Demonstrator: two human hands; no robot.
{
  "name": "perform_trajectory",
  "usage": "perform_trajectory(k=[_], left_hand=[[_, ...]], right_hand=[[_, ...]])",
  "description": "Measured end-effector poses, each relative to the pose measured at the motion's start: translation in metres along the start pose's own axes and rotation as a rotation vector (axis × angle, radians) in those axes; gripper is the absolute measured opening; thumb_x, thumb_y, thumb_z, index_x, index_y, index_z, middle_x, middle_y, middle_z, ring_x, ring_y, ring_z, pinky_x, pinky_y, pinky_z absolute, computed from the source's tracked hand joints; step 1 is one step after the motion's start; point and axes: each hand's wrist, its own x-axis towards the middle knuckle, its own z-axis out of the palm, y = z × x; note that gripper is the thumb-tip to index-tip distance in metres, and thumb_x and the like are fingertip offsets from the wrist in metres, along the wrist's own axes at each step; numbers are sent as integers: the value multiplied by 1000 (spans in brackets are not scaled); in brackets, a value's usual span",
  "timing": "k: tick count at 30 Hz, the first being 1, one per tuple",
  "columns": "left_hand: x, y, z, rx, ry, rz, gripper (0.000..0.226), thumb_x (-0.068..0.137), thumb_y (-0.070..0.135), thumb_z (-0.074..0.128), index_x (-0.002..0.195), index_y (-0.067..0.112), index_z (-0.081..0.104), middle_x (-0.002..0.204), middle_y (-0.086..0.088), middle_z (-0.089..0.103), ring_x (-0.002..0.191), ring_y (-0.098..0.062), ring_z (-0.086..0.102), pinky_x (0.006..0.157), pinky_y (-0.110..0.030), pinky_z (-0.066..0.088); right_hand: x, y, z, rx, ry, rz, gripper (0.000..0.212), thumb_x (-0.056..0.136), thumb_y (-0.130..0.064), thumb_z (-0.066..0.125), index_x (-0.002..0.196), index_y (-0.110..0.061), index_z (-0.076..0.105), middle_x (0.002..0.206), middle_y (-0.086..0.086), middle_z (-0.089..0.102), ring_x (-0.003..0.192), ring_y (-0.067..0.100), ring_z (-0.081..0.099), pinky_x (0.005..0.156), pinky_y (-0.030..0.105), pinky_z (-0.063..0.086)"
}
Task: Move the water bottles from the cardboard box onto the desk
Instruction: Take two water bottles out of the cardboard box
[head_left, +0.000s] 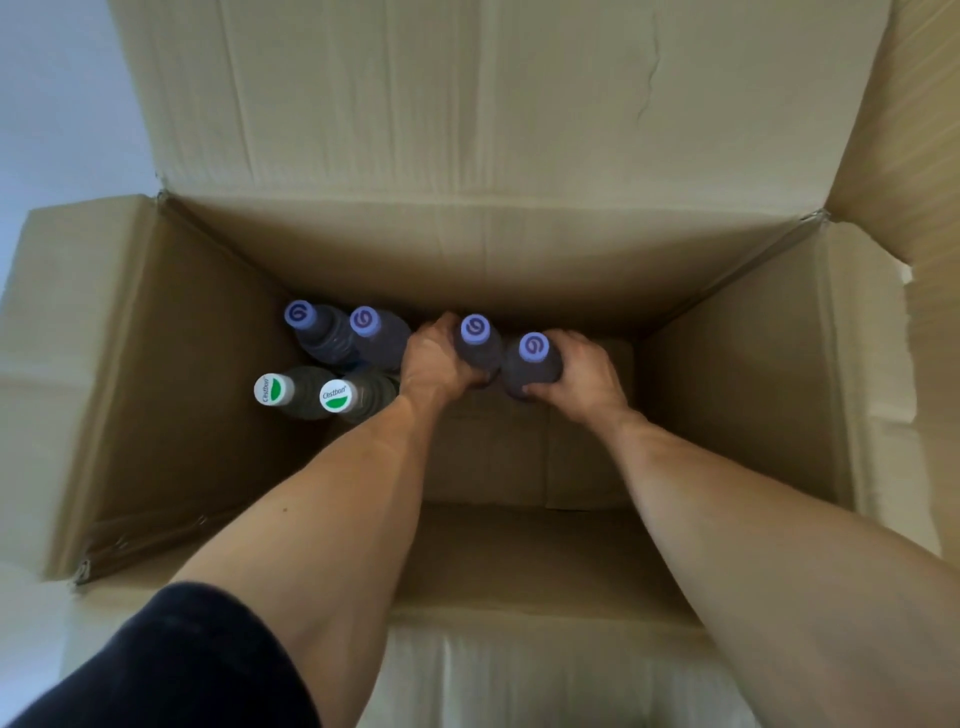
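Down in the open cardboard box (156, 364), at the left, stand two bottles with white caps reading "Cestbon" (274, 389) above a green leaf mark, and behind them two purple-capped bottles (332, 325) bearing a swirl. Further right, the left hand (434, 358) has its fingers wrapped round a third purple-capped bottle (475, 340), and the right hand (582, 374) grips a fourth (532, 361) beside it.

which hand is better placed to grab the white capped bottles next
Left. The left hand is right beside the two white-capped bottles, while the right hand is farther off, beyond both held purple-capped bottles. Both hands are full now.
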Motion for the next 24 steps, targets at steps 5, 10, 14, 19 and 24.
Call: perform_trajectory(k=[5,10,14,19,24], left_hand=[[-17,-4,-23,-129,-131,45,63,62,25,89,113,11,56,109,-7,69,103,-28,66,89,-42,54],[-34,1,-54,-352,-251,18,60,65,19,89,118,13,62,111,-2,72,103,-18,68,96,-40,54],[-58,12,-75,-588,-270,-14,45,71,21,84,111,19,66,103,0,75,92,-16,71,71,-30,56],[-96,33,-96,-926,-304,-47,40,87,20,76,119,6,57,104,-15,71,86,-24,73,74,-41,63],[-131,55,-121,-1113,-284,-9,42,91,29,72,123,8,54,121,-22,68,100,-32,72,89,-50,59]], right_hand=[[-15,6,-12,343,-133,124,69,63,-16,94,124,-16,61,119,2,68,108,16,63,96,33,51],[-28,-2,-39,538,-239,153,58,62,-18,90,113,-12,62,107,0,73,107,15,66,92,29,51],[-47,-18,-63,759,-264,153,66,53,-31,86,113,-16,64,107,-2,76,107,16,69,93,34,51],[-78,-45,-89,1042,-242,163,36,74,-25,77,108,-19,65,96,1,77,89,15,73,78,31,52],[-110,-82,-111,1209,-169,157,36,95,-32,64,123,-10,62,116,13,72,106,29,69,96,43,53]])
